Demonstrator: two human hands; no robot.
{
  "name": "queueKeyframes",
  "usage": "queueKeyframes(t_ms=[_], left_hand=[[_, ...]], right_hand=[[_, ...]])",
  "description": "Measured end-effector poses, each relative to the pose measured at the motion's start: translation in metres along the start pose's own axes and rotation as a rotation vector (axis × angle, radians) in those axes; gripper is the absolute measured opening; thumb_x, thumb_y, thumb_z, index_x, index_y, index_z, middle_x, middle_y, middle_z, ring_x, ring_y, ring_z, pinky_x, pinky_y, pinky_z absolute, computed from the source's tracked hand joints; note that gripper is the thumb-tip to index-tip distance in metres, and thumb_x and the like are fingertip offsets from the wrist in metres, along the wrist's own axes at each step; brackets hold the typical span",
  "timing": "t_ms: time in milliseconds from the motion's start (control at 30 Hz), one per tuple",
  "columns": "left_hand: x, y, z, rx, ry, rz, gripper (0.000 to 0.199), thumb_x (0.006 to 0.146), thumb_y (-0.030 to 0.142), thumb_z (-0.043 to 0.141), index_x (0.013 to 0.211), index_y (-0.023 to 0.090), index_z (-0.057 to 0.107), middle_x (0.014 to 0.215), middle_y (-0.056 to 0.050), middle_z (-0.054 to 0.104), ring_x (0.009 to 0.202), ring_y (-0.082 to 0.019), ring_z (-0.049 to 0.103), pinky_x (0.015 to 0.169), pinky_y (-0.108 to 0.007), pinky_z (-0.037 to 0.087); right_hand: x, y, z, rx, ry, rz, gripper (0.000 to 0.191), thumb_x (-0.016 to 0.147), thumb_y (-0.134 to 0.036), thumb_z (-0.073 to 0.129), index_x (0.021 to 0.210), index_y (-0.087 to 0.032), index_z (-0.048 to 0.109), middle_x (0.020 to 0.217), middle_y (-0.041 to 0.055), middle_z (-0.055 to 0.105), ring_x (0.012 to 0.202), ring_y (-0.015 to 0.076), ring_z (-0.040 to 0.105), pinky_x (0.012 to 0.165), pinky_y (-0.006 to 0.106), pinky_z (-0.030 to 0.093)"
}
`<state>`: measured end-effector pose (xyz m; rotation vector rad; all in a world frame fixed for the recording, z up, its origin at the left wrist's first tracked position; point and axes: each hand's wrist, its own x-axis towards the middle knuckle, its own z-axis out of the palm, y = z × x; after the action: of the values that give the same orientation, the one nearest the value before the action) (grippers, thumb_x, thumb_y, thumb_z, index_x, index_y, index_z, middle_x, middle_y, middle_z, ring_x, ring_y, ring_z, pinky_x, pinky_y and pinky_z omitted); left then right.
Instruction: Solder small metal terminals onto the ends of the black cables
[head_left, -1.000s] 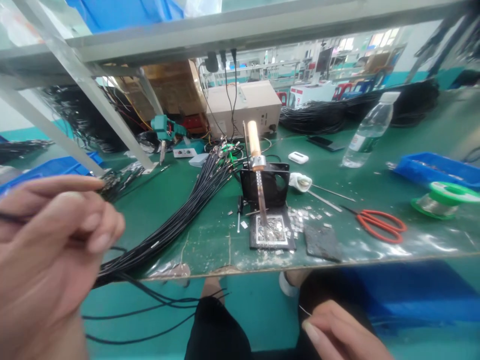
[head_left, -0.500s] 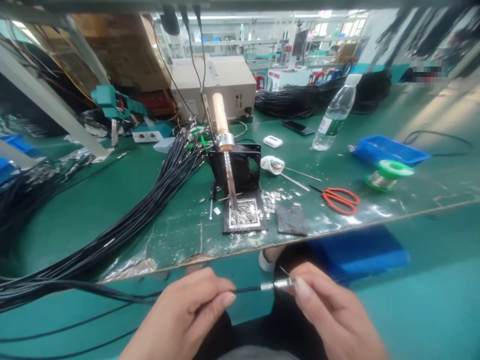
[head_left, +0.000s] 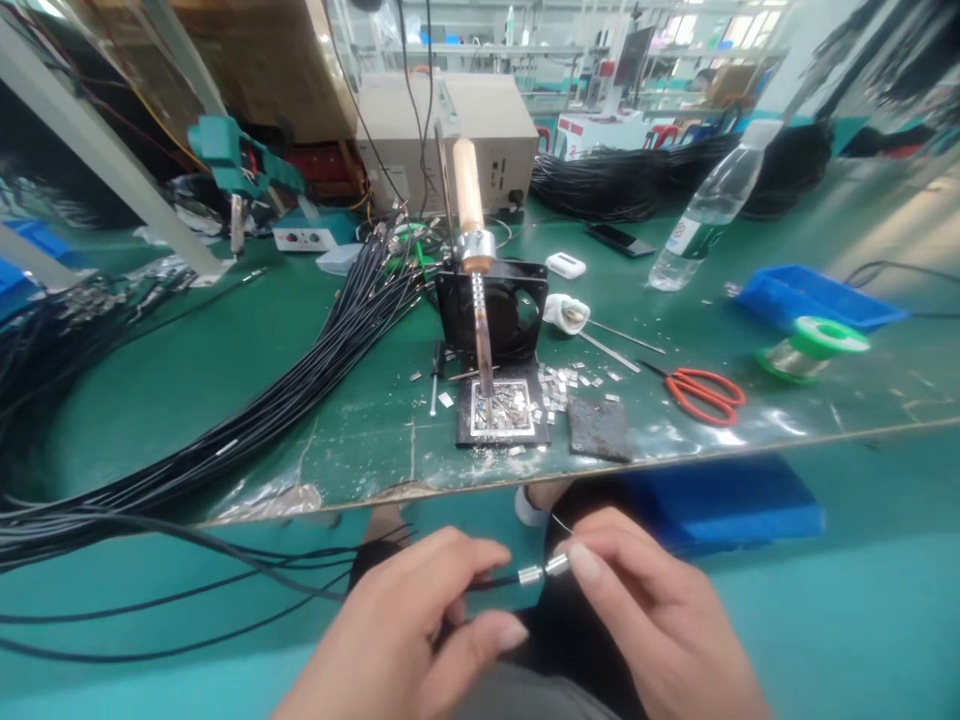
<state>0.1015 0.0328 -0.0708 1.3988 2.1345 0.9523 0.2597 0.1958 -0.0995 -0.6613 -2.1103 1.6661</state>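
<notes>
In the head view, my right hand [head_left: 649, 600] pinches the end of a silver metal cable connector [head_left: 531, 575] between thumb and fingertips. A thin, light wire [head_left: 562, 524] sticks out above those fingertips. From the connector, a black cable [head_left: 491, 583] runs left into my left hand [head_left: 420, 620]. There, thumb and forefinger stand apart, while the other fingers are curled around the cable, partly hidden. Both hands are below the bench's front edge. Beyond them, a wooden-handled soldering iron [head_left: 471, 200] points tip-down at a small tray [head_left: 469, 425] of metal bits.
A black fan [head_left: 529, 310] stands behind the tray. To the right are a grey pad [head_left: 600, 428], red-handled scissors [head_left: 705, 393], a solder spool [head_left: 814, 348], a blue bin [head_left: 817, 300] and a water bottle [head_left: 705, 220]. Bundled black cables [head_left: 300, 385] cover the left bench.
My left thumb has parted from the forefinger, and the left hand has moved right along the cable towards the connector. My right hand keeps its pinch. The camera view has shifted.
</notes>
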Motion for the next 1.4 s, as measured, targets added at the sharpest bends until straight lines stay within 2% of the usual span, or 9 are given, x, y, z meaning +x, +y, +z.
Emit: queueKeyframes(t_ms=[67, 133, 233, 433, 600, 767, 1133, 1300, 1400], left_hand=[[0.003, 0.006, 0.011, 0.014, 0.024, 0.076, 0.019, 0.094, 0.033, 0.077, 0.109, 0.026, 0.070, 0.089, 0.003, 0.071, 0.075, -0.013, 0.066, 0.065, -0.021, 0.052], [0.006, 0.010, 0.021, 0.053, 0.069, 0.126, 0.004, 0.100, 0.027, 0.068, 0.099, 0.023, 0.067, 0.084, 0.002, 0.069, 0.073, -0.014, 0.064, 0.060, -0.022, 0.049], [0.008, 0.012, 0.028, 0.077, 0.104, 0.156, 0.012, 0.103, 0.023, 0.060, 0.092, 0.022, 0.065, 0.078, 0.002, 0.066, 0.069, -0.014, 0.061, 0.057, -0.023, 0.046], [0.003, 0.010, 0.027, 0.073, 0.111, 0.122, 0.014, 0.102, 0.021, 0.059, 0.089, 0.022, 0.062, 0.077, 0.002, 0.063, 0.067, -0.012, 0.058, 0.056, -0.022, 0.046], [0.001, 0.009, 0.029, 0.044, 0.132, 0.089, 0.005, 0.098, 0.024, 0.068, 0.103, 0.024, 0.065, 0.082, 0.003, 0.064, 0.065, -0.011, 0.060, 0.056, -0.021, 0.047], [0.002, 0.008, 0.033, 0.041, 0.142, 0.149, 0.010, 0.102, 0.021, 0.060, 0.094, 0.022, 0.066, 0.082, 0.001, 0.064, 0.070, -0.011, 0.061, 0.058, -0.020, 0.048], [-0.001, 0.000, 0.041, 0.227, 0.174, 0.274, 0.018, 0.102, 0.013, 0.053, 0.089, 0.019, 0.063, 0.078, -0.001, 0.060, 0.067, -0.015, 0.058, 0.059, -0.026, 0.049], [-0.009, -0.010, 0.029, 0.159, 0.124, 0.193, 0.013, 0.103, 0.013, 0.054, 0.094, 0.022, 0.060, 0.081, 0.002, 0.062, 0.070, -0.012, 0.059, 0.063, -0.022, 0.049], [-0.012, -0.010, 0.023, 0.159, 0.111, 0.116, 0.007, 0.099, 0.023, 0.066, 0.105, 0.025, 0.064, 0.093, 0.002, 0.070, 0.082, -0.013, 0.068, 0.071, -0.021, 0.055]], right_hand=[[-0.003, -0.002, 0.002, 0.010, -0.033, -0.022, 0.029, 0.105, -0.039, 0.059, 0.087, -0.022, 0.073, 0.086, 0.0014, 0.066, 0.077, 0.0112, 0.064, 0.071, 0.019, 0.052], [-0.005, -0.002, 0.002, -0.001, -0.051, -0.038, 0.029, 0.106, -0.037, 0.058, 0.087, -0.022, 0.073, 0.085, 0.0021, 0.066, 0.077, 0.0117, 0.065, 0.070, 0.020, 0.052], [-0.006, -0.001, 0.001, -0.030, -0.044, -0.049, 0.028, 0.106, -0.036, 0.058, 0.087, -0.021, 0.073, 0.085, 0.0030, 0.066, 0.076, 0.0125, 0.065, 0.068, 0.021, 0.052], [-0.005, 0.003, 0.002, -0.038, -0.025, -0.011, 0.028, 0.104, -0.038, 0.060, 0.084, -0.022, 0.071, 0.084, 0.0024, 0.063, 0.071, 0.0116, 0.061, 0.060, 0.019, 0.050], [-0.005, 0.002, 0.005, -0.009, -0.049, -0.007, 0.028, 0.104, -0.038, 0.060, 0.084, -0.022, 0.071, 0.085, 0.0018, 0.063, 0.072, 0.0107, 0.061, 0.062, 0.018, 0.049], [-0.006, 0.002, 0.006, -0.033, -0.059, -0.004, 0.029, 0.104, -0.038, 0.061, 0.082, -0.022, 0.071, 0.084, 0.0015, 0.063, 0.072, 0.0107, 0.062, 0.063, 0.018, 0.049], [-0.005, 0.004, 0.015, -0.136, 0.087, 0.007, 0.038, 0.101, -0.038, 0.059, 0.068, -0.019, 0.061, 0.068, 0.0005, 0.058, 0.058, 0.0095, 0.054, 0.054, 0.018, 0.045], [-0.004, 0.005, 0.008, -0.119, 0.047, 0.092, 0.039, 0.103, -0.042, 0.058, 0.072, -0.019, 0.061, 0.072, 0.0002, 0.057, 0.063, 0.0096, 0.053, 0.057, 0.018, 0.045], [-0.003, 0.003, 0.006, -0.079, -0.004, 0.112, 0.039, 0.103, -0.044, 0.058, 0.073, -0.019, 0.063, 0.075, 0.0007, 0.058, 0.066, 0.0100, 0.054, 0.059, 0.018, 0.046]])
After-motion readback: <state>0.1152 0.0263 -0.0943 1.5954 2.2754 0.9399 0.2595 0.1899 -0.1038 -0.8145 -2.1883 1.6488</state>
